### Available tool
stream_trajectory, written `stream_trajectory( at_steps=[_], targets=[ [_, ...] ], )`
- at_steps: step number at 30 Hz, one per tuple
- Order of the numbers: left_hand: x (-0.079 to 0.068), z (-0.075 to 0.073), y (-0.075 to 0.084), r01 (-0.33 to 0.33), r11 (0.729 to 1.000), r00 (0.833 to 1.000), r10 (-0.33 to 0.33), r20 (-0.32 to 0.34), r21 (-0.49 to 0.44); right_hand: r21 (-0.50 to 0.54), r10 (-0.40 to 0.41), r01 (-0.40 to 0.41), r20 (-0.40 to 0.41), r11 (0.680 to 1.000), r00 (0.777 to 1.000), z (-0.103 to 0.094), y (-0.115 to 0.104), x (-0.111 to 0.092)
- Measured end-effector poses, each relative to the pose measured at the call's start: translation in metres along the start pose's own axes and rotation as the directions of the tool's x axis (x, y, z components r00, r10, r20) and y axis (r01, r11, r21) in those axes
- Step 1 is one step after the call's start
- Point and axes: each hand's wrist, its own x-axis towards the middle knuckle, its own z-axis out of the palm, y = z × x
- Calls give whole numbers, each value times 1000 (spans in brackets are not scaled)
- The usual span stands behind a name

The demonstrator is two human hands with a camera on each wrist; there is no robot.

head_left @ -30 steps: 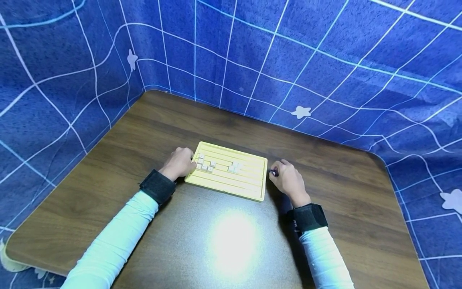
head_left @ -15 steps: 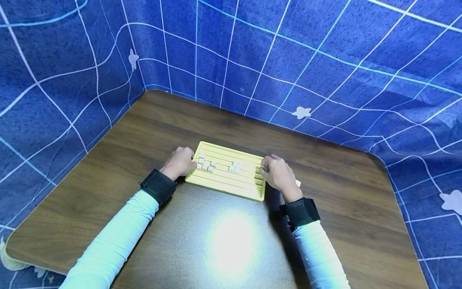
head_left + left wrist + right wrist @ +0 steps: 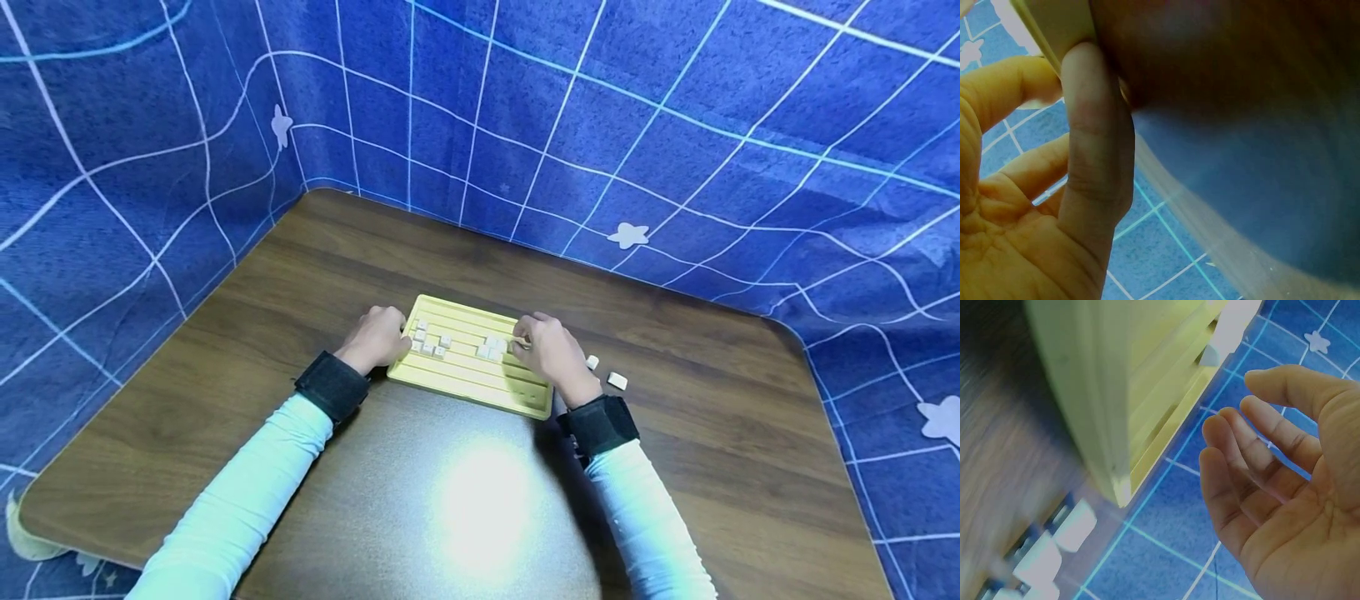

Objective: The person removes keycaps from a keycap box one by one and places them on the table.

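A yellow ridged tray (image 3: 468,387) lies on the table. At its left edge my left hand (image 3: 375,336) pinches the rim; the left wrist view has thumb and index finger on either side of the tray wall (image 3: 1063,25). Over the tray's right part is my right hand (image 3: 553,354), fingertips close to a group of white keycaps (image 3: 491,348). Nothing shows between its loosely bent fingers (image 3: 1272,434) in the right wrist view. Further left in the tray, several keycaps (image 3: 427,349) with small dark marks sit in the grooves.
Loose white keycaps (image 3: 617,381) lie on the wooden table (image 3: 720,417) right of the tray; the right wrist view catches several, dark on one side (image 3: 1075,528). A blue patterned curtain (image 3: 450,108) stands behind the table's far edge.
My right hand has moved left from beside the tray, where it held a small dark piece, to over its right part. Loose keycaps have come into view behind it. My left hand stays put.
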Motion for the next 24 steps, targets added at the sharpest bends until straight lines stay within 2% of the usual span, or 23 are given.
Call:
stream_trajectory(
  at_steps=[4, 13, 20, 24],
  targets=[
    [-1, 1, -1, -27, 1000, 1000, 28, -12, 12, 10, -22, 22, 21, 1000, 1000, 4, -3, 4],
    [0, 2, 0, -40, 999, 999, 40, -37, 7, 33, -51, 50, 47, 998, 998, 10, -6, 6],
    [1, 1, -1, -33, 999, 999, 33, -30, 10, 25, -81, 80, 42, 996, 996, 14, -8, 7],
    [1, 1, -1, -25, 1000, 999, 25, -25, 7, 13, -63, 62, 58, 998, 996, 14, -8, 7]
  ],
)
